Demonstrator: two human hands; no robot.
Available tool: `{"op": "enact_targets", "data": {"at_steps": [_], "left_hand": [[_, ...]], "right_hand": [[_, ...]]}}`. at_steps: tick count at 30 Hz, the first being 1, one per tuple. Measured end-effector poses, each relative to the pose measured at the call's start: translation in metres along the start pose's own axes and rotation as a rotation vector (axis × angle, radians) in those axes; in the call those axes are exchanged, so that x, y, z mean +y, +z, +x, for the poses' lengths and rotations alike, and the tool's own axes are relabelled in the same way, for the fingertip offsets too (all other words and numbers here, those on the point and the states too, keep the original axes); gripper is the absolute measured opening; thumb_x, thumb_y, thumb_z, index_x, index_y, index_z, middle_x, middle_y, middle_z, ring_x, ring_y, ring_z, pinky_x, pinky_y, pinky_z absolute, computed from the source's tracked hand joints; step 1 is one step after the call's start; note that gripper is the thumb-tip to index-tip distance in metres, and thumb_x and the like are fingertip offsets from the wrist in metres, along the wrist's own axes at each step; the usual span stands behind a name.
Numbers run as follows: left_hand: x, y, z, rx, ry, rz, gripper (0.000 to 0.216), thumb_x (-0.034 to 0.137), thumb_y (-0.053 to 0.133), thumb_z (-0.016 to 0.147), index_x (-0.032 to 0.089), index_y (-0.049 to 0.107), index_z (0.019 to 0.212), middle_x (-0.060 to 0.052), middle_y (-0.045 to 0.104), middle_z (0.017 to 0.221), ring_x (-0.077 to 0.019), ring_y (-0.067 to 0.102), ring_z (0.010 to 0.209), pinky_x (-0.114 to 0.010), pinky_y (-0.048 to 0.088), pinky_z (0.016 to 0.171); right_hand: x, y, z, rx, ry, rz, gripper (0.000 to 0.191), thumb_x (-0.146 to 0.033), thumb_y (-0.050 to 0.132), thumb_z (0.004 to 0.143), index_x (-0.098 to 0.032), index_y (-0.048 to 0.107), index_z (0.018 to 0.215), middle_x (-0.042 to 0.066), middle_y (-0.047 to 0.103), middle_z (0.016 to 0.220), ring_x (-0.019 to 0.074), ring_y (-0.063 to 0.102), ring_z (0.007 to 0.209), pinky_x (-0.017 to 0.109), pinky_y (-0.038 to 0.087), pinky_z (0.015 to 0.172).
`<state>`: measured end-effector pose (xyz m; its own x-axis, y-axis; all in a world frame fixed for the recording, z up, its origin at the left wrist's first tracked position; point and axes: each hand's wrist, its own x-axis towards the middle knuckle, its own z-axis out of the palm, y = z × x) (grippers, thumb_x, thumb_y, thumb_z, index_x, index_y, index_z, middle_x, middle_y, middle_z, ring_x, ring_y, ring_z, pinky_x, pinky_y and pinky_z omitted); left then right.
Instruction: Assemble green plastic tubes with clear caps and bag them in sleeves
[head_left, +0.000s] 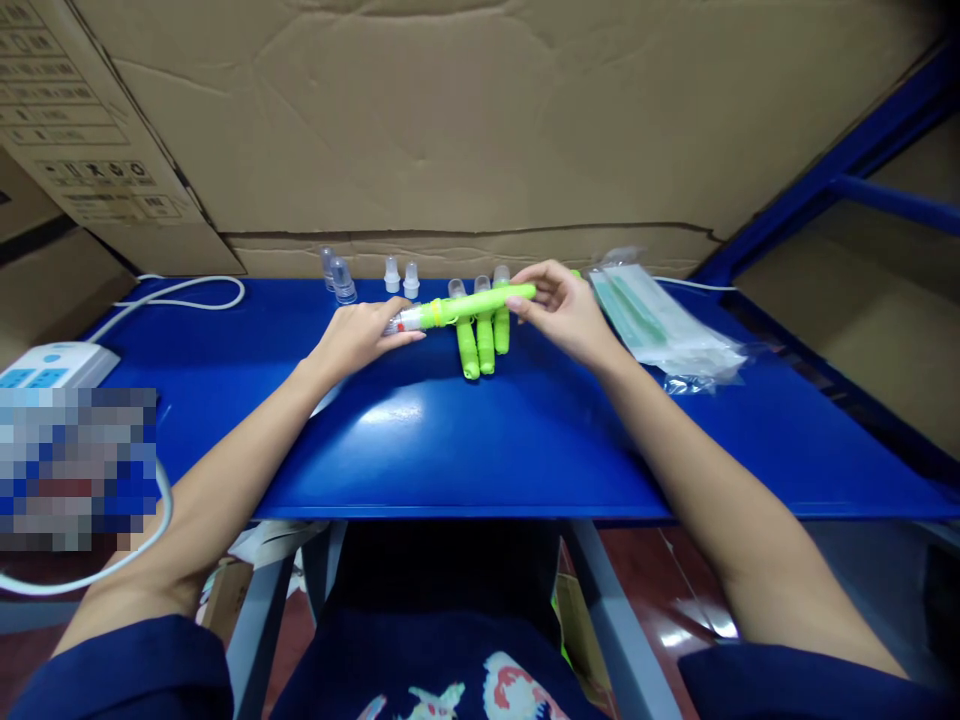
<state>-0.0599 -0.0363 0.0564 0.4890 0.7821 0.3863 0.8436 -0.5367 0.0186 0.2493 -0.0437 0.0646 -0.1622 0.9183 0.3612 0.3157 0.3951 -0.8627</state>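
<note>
A bright green stick (480, 303) with a clear end is held nearly level above the blue table (450, 450). My left hand (358, 335) grips its clear end, where some red shows inside, and a yellow-green band sits beside that part. At the other end, the fingertips of my right hand (559, 308) pinch the green tip. Just behind and below it lie three similar green sticks (469, 350) with clear ends, side by side and partly covered by the held one. A bit of green also peeks out behind my right hand.
Two clear caps (343, 282) and two white-collared clear caps (391, 274) stand along the back edge. Clear plastic bags (660, 320) with pale green contents lie right. A white power strip (60, 365) is at left, its cable trailing. Cardboard (450, 120) walls the back.
</note>
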Motion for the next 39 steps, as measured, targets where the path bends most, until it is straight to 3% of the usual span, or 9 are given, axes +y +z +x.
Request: {"op": "enact_targets", "data": {"at_steps": [2,5,9,11,15,21,27,31,39], "left_hand": [[-0.001,-0.002,0.0,-0.011,-0.027,-0.012,0.047,0.056,0.065,0.1,0.019,0.069,0.129,-0.009,0.081,0.1,-0.0261,0.077,0.086,-0.028,0.048,0.069],[-0.003,-0.006,0.0,-0.047,-0.085,-0.061,0.047,0.055,0.064,0.1,0.021,0.065,0.133,-0.01,0.08,0.107,-0.0282,0.077,0.096,-0.03,0.051,0.076],[-0.017,0.004,0.0,-0.025,-0.128,-0.197,0.063,0.048,0.06,0.1,0.017,0.041,0.151,-0.014,0.075,0.112,-0.0312,0.076,0.095,-0.038,0.055,0.081],[-0.029,0.015,0.001,-0.01,-0.084,-0.264,0.058,0.035,0.053,0.101,0.012,0.033,0.15,-0.017,0.072,0.111,-0.0301,0.074,0.087,-0.042,0.057,0.082],[-0.05,0.03,0.005,0.053,-0.103,-0.307,0.044,0.023,0.052,0.098,0.012,0.039,0.139,-0.021,0.067,0.122,-0.0295,0.074,0.096,-0.046,0.058,0.09],[-0.057,0.024,0.025,0.134,-0.154,-0.251,0.033,0.029,0.064,0.094,0.012,0.064,0.122,-0.02,0.067,0.129,-0.0331,0.067,0.121,-0.048,0.05,0.111],[-0.053,0.022,0.055,0.065,-0.401,-0.349,0.059,0.026,0.078,0.084,0.008,0.059,0.137,-0.006,0.07,0.086,-0.026,0.07,0.085,-0.043,0.058,0.092],[-0.05,0.027,0.069,0.11,-0.406,-0.337,0.04,0.024,0.078,0.083,0.011,0.067,0.12,-0.007,0.07,0.087,-0.0264,0.07,0.088,-0.043,0.056,0.095],[-0.059,0.029,0.073,0.476,-0.232,-0.366,0.036,0.042,0.076,0.089,0.022,0.066,0.117,-0.01,0.07,0.115,-0.0275,0.068,0.107,-0.043,0.053,0.102]], "right_hand": [[0.003,-0.003,0.002,0.105,-0.062,0.006,0.063,-0.076,0.084,0.071,-0.027,0.059,0.103,0.009,0.071,0.113,0.0265,0.071,0.106,0.041,0.064,0.09],[0.015,-0.007,0.01,0.204,-0.15,0.061,0.067,-0.08,0.085,0.068,-0.028,0.06,0.102,0.006,0.071,0.105,0.024,0.073,0.095,0.04,0.066,0.085],[0.032,-0.012,0.018,0.291,-0.269,0.107,0.06,-0.072,0.089,0.071,-0.03,0.063,0.104,0.003,0.069,0.097,0.0209,0.073,0.083,0.037,0.067,0.075],[0.035,-0.014,0.019,0.303,-0.287,0.099,0.056,-0.069,0.089,0.074,-0.03,0.064,0.106,0.003,0.069,0.096,0.0209,0.073,0.083,0.037,0.067,0.074],[0.033,-0.012,0.017,0.273,-0.289,0.094,0.055,-0.07,0.086,0.077,-0.03,0.065,0.108,0.003,0.069,0.097,0.0198,0.073,0.083,0.035,0.066,0.074],[0.026,-0.007,0.013,0.256,-0.281,0.104,0.054,-0.07,0.086,0.078,-0.029,0.066,0.107,0.002,0.069,0.095,0.0178,0.072,0.08,0.034,0.066,0.076],[0.021,-0.007,0.013,0.246,-0.283,0.128,0.057,-0.07,0.088,0.075,-0.029,0.067,0.106,0.001,0.069,0.094,0.0161,0.07,0.078,0.032,0.065,0.073],[0.018,-0.008,0.012,0.245,-0.261,0.138,0.06,-0.073,0.087,0.073,-0.029,0.066,0.106,0.001,0.069,0.094,0.017,0.071,0.079,0.032,0.065,0.072],[0.018,-0.008,0.012,0.258,-0.282,0.103,0.062,-0.076,0.085,0.073,-0.029,0.066,0.107,0.001,0.069,0.091,0.017,0.07,0.077,0.033,0.065,0.073]]}}
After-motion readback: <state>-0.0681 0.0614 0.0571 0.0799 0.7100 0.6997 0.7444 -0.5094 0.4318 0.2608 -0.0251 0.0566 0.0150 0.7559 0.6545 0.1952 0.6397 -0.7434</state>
